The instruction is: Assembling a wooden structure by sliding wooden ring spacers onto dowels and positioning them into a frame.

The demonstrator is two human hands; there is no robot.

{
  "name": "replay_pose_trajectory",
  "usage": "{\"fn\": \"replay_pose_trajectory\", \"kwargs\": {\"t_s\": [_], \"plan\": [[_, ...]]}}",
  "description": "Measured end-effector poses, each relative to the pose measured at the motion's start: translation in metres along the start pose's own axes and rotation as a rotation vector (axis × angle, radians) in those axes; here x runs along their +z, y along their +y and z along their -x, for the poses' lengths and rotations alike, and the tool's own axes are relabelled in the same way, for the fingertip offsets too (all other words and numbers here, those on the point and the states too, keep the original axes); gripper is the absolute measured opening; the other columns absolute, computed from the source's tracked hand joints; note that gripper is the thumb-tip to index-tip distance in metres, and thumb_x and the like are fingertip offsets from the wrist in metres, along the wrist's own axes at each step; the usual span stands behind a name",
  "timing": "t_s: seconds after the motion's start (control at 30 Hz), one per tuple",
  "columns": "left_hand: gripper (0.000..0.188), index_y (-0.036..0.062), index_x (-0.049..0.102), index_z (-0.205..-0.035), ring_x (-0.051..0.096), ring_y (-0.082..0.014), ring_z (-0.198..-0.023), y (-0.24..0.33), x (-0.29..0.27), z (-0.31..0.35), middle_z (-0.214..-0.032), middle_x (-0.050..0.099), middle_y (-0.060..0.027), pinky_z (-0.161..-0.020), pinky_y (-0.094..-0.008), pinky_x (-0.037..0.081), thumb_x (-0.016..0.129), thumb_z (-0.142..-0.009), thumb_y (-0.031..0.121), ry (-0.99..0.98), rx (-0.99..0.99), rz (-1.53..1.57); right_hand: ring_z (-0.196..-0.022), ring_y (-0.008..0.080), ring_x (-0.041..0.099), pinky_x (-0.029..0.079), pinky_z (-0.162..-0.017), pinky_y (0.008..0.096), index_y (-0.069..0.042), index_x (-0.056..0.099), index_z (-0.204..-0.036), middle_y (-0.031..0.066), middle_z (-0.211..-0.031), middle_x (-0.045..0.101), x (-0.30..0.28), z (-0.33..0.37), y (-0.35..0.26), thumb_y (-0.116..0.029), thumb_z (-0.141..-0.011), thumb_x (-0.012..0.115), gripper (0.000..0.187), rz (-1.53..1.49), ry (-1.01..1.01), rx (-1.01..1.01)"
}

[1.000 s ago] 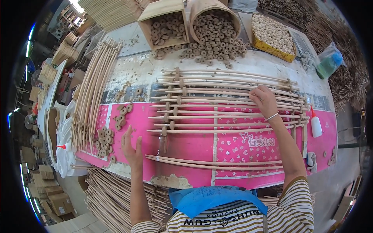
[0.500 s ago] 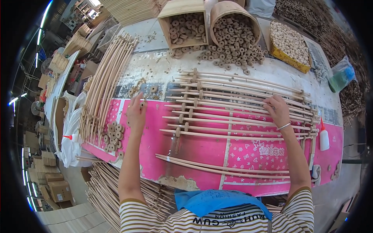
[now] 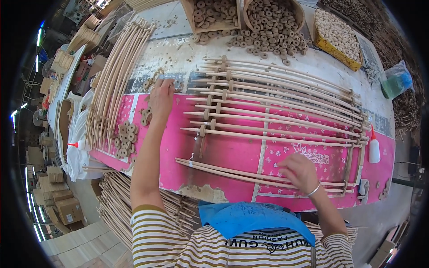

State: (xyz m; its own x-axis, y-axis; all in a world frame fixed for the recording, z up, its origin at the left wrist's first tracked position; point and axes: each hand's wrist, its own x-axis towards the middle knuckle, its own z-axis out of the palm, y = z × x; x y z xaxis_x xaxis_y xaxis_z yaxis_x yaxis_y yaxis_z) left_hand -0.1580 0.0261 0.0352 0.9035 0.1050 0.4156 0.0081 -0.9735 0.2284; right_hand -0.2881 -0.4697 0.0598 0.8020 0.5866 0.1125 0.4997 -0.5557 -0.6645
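Wooden rods (image 3: 268, 119) are lying across the pink-and-white bench (image 3: 173, 138) in our head view. Our left hand (image 3: 161, 94) is hovering, curled, near wooden rings (image 3: 146, 117), our blurred right hand (image 3: 300, 173) hanging bent over two nearer rods (image 3: 232, 170); whether either is pinching anything, we are not managing to see.

Fisheye view of a workbench in soft, fairly even light: the far white tabletop (image 3: 178, 58) appears palest, while the background at left lies dim apart from bright tube lights (image 3: 39, 37), some fringed with blue. The right hand (image 3: 301, 172) is visibly blurred, whereas the wooden rods (image 3: 268, 95) at centre remain largely crisp. Straight edges bow toward the rim, beyond which the corners are black.
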Motion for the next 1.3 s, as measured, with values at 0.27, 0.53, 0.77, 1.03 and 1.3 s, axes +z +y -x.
{"fn": "replay_pose_trajectory", "kwargs": {"t_s": [0.27, 0.53, 0.77, 1.03, 1.3], "plan": [[0.027, 0.0039, 0.069, -0.126, 0.068, -0.0198, -0.093, 0.033, -0.076, 0.117, -0.106, 0.068, -0.0099, -0.086, -0.0328, 0.054, 0.068, -0.099, 0.005, -0.046, -0.231, 0.465, -0.086, 0.0298, 0.063, 0.050, -0.076, 0.0442, -0.009, 0.074, -0.097, 0.0088, -0.088, 0.063, 0.029, 0.033, -0.012, -0.017, -0.086, 0.079, 0.015, 0.060, 0.005, 0.046], [0.031, -0.0002, 0.068, -0.133, 0.065, -0.0104, -0.100, 0.023, -0.098, 0.183, -0.114, 0.070, -0.0021, -0.091, -0.0281, 0.053, 0.066, -0.105, 0.014, -0.022, -0.686, 0.971, -0.081, 0.0288, 0.066, 0.053, -0.069, 0.0406, -0.005, 0.072, -0.098, 0.0094, -0.090, 0.064, 0.028, 0.033, -0.022, -0.011, -0.089, 0.076, 0.012, -0.075, 0.022, 0.071], [0.030, 0.0026, 0.068, -0.133, 0.066, -0.0088, -0.098, 0.029, -0.099, 0.202, -0.111, 0.071, -0.0012, -0.086, -0.0259, 0.053, 0.062, -0.109, 0.020, -0.093, -0.836, 1.249, -0.076, 0.0254, 0.068, 0.054, -0.065, 0.0363, -0.001, 0.071, -0.099, 0.0109, -0.092, 0.065, 0.025, 0.030, -0.027, -0.004, -0.090, 0.076, 0.010, -0.172, 0.071, 0.136], [0.031, 0.0026, 0.067, -0.134, 0.067, -0.0091, -0.096, 0.035, -0.100, 0.199, -0.111, 0.072, -0.0024, -0.082, -0.0242, 0.053, 0.061, -0.109, 0.019, -0.120, -0.859, 1.327, -0.076, 0.0260, 0.068, 0.054, -0.065, 0.0364, 0.000, 0.071, -0.098, 0.0114, -0.091, 0.065, 0.023, 0.026, -0.024, -0.004, -0.090, 0.076, 0.010, -0.178, 0.095, 0.133], [0.046, 0.0030, 0.055, -0.148, 0.068, -0.0082, -0.097, 0.055, -0.100, 0.189, -0.109, 0.073, -0.0027, -0.081, -0.0225, 0.053, 0.066, -0.106, 0.018, -0.118, -0.849, 1.277, -0.077, 0.0248, 0.069, 0.055, -0.066, 0.0357, 0.000, 0.071, -0.098, 0.0112, -0.091, 0.065, 0.024, 0.027, -0.024, -0.003, -0.089, 0.077, 0.010, -0.165, 0.112, 0.123]]}}
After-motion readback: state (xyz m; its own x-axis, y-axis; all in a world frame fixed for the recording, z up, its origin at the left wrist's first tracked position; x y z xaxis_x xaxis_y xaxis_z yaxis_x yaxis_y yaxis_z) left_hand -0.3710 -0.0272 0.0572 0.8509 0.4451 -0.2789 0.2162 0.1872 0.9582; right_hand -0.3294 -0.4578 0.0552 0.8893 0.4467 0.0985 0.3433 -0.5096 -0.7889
